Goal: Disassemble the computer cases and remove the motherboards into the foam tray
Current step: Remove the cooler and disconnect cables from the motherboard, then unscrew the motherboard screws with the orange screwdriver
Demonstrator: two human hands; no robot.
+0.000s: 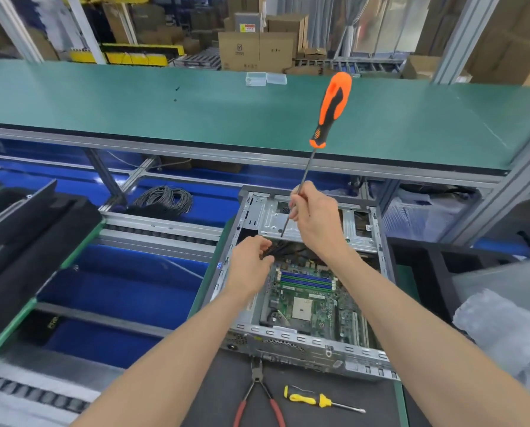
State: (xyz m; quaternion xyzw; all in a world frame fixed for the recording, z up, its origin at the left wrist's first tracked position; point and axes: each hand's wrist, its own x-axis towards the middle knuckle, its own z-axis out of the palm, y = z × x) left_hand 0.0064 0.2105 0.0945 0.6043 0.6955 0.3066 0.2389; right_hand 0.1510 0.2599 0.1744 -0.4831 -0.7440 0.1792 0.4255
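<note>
Head view: my right hand (314, 215) pinches the orange screwdriver (331, 110) shaft above the computer case (307, 349) far edge; my left hand (251, 265) grips black cables (283, 249) inside.

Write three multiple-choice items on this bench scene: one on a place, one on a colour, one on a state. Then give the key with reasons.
1. Where are the pliers?
A. inside the case
B. in front of the case, left of the yellow screwdriver
C. on the green shelf

2. What colour is the handle of the held screwdriver?
A. orange and black
B. yellow
C. red

3. How does the right hand hold it?
A. by the handle
B. not at all
C. by the shaft, handle up

Key: B, they lie on the mat by the case's near wall; A, the raised handle shows it; C, fingers wrap the shaft.
</note>
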